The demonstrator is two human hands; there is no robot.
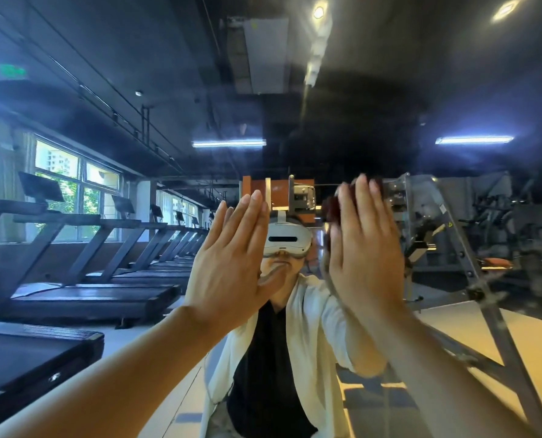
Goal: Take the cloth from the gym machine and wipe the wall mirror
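Head view faces the wall mirror (295,90) at close range; nearly everything in frame is reflection. Left hand (228,267): fingers straight and together, palm flat toward the glass, holding nothing; whether it touches the glass or hangs just off it I cannot tell. Right hand (366,248): also flat, fingers straight, pressing a dark reddish cloth (331,207) against the mirror. Only the cloth's edge shows, past the thumb side and at the fingertips; the rest is hidden behind the palm. Right hand is motion-blurred, so I judge a wiping stroke is under way at about head height. In the reflection: the person in a white headset (287,240) and pale overshirt, a row of treadmills (105,248) on the left under the windows, a grey machine frame (453,248) on the right. Risks from here: the cloth is held by palm pressure alone, no fingers curled round it, so any drop in pressure at a stroke reversal could let it slip and fall to the floor. The bare left palm, if on the glass, would leave fresh prints on the area being cleaned. Coverage cannot be judged; streaks are not distinguishable from glare of the ceiling lights (318,12).
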